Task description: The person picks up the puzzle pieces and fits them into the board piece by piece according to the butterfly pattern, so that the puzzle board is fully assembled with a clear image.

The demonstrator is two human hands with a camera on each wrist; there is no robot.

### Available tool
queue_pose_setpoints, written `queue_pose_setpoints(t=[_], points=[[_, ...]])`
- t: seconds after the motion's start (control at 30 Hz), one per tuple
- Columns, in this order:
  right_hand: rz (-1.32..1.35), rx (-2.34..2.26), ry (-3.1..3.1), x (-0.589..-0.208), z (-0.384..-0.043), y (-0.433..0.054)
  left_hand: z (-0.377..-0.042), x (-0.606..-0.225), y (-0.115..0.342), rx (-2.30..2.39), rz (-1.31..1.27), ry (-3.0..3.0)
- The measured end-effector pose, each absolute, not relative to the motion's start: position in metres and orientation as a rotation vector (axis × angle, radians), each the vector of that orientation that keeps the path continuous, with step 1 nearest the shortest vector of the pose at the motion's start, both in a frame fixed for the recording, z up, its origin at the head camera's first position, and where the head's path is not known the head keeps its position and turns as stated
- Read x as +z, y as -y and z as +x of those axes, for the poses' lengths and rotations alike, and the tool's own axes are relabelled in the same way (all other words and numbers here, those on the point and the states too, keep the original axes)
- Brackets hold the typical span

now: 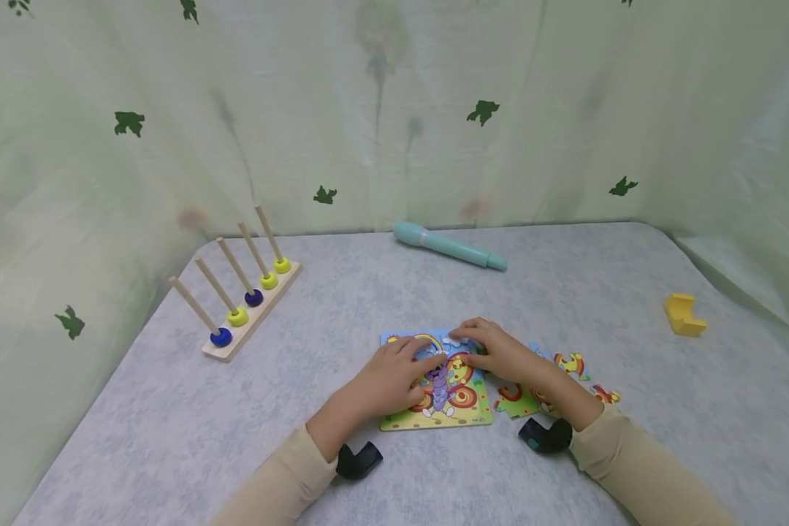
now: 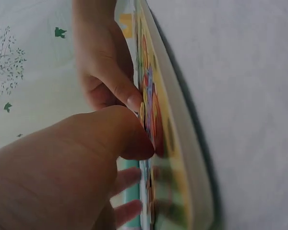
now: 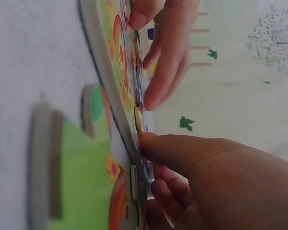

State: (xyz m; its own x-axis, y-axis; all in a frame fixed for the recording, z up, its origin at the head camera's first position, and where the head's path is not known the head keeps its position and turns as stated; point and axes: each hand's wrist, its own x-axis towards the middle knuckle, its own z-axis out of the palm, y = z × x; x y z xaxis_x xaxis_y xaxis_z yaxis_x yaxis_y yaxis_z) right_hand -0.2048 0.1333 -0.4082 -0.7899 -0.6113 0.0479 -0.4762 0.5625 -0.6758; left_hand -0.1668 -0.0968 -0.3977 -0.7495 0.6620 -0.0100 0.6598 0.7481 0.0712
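Lit softly in the head view; dimmer in both wrist views, with a flat, grey-edged green puzzle piece [image 3: 86,177] blurred at the right one's lower left.

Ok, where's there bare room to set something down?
Bare tabletop lies between the five-peg abacus and the puzzle board, and between the loose puzzle pieces and the yellow block. It's crowded right of the board: pieces beside the right hand.

A mottled grey tabletop [image 1: 171,438] carries a butterfly jigsaw board [image 1: 467,413] beneath the person's fingers [image 1: 427,364]. Right of them lie loose jigsaw pieces [image 1: 516,402], partly hidden, their number unclear. Left stands a five-peg bead stacker [image 1: 259,308]; beyond, a teal baton [image 1: 454,246]; far right, a notched yellow block [image 1: 682,315].
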Motion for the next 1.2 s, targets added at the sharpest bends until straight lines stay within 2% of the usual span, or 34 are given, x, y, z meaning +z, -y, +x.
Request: queue_pose_setpoints(t=[0.53, 0.77, 1.2], points=[[-1.037, -0.953, -2.676, -0.415, -0.206, -0.132, -0.165, -0.403, 0.095, 0.142, 1.068, -2.879], [-0.989, -0.895, -2.718, -0.415, -0.204, -0.130, -0.160, -0.401, 0.098, 0.125, 1.005, -2.918], [-0.962, -0.842, -2.711, -0.413, -0.204, -0.130, -0.140, -0.409, 0.156, 0.526, 0.809, -2.839]])
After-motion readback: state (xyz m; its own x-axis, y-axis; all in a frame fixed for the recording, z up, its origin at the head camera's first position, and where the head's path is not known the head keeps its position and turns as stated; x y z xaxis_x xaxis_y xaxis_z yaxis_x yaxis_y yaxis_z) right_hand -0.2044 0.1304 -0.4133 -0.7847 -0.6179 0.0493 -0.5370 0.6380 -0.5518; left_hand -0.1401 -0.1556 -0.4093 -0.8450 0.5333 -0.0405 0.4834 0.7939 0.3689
